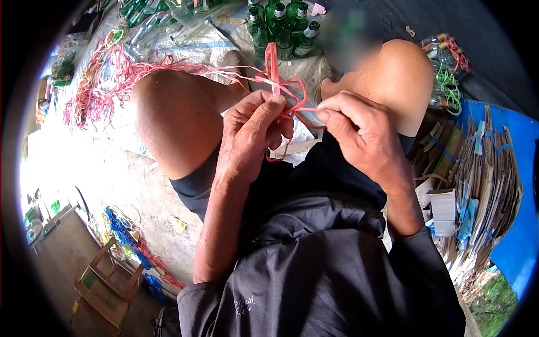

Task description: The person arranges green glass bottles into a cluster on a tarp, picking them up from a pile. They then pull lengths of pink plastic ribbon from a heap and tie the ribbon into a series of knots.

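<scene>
Pink-red plastic string point(272, 64) rises in a folded, flattened loop above my left hand point(252, 123), whose thumb and fingers are closed on it. Several looser loops of it hang around those fingertips. To the right, my right hand point(359, 129) pinches a strand between thumb and forefinger, drawn out a short way from the left hand. Both hands are held between my bent knees. From the loops, thin strands run left toward a tangled heap of the same string point(112, 78) on the ground. How the strands cross behind my left fingers is hidden.
Several green glass bottles point(283, 42) stand just beyond my feet. More bottles point(137, 14) lie at upper left. Flattened cardboard point(477, 174) is stacked at right against a blue panel point(516, 146). A small wooden chair point(106, 286) and blue cord point(120, 227) are at lower left.
</scene>
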{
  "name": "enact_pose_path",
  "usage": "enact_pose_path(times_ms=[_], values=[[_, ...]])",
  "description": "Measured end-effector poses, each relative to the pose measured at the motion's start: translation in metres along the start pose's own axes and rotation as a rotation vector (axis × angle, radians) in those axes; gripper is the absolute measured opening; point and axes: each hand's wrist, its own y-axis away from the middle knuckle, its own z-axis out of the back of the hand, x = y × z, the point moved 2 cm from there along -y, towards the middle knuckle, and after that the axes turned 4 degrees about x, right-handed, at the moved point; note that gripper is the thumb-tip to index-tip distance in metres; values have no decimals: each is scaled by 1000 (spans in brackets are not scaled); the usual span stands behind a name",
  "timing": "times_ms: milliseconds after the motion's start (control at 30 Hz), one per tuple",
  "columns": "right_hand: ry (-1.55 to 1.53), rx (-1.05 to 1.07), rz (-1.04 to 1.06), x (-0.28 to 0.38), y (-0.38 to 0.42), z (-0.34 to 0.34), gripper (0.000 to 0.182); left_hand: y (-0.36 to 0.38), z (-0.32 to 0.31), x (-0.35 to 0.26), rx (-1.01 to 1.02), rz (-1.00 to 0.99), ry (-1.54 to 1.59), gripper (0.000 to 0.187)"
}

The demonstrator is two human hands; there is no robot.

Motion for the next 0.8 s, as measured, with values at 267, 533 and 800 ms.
enact_pose_path(times_ms=[267,533,800], values=[[-686,-473,-305,-17,17,65,24,0,10,2,-6,-20,-6,27],[-1161,-523,-202,-42,37,100,22,3,7,5,-62,-4,-55,28],[-1271,-498,-99,-54,48,128,25,3,14,7,-48,-40,-2,27]])
